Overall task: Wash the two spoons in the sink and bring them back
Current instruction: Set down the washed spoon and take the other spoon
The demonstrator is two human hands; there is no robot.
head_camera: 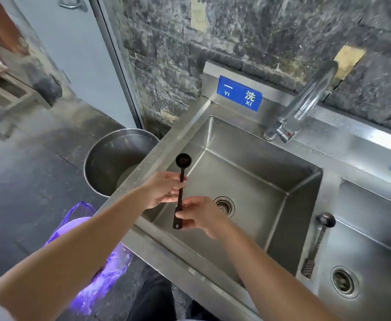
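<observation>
Two bare forearms reach in from the near edge, meeting over the front-left corner of the sink (247,144); the left hand (164,189) pinches the upper handle of a black spoon (181,188) between thumb and fingers, while the right hand (201,216) is curled around the lower end of the same handle; the spoon stands nearly upright, its round bowl topmost and level with the sink's left rim, its perforated tail hanging just past the right fingers; both hands are closed on it, neither spread wide. Beneath them the basin is bare steel down to the drain (224,206), with free space to the right and toward the back wall; the faucet (305,100) rises from the back ledge, its spout arching up and away, well apart from the hands. A second spoon (318,242), grey metal, lies along the divider ridge between this basin and the right-hand basin (375,262), bowl toward the back, handle end toward the front edge. Left of the sink's outer rim a steel pot (111,163) stands on the floor, touching or just beside the counter edge; a purple plastic bag (97,262) lies on the floor nearer the front corner.
</observation>
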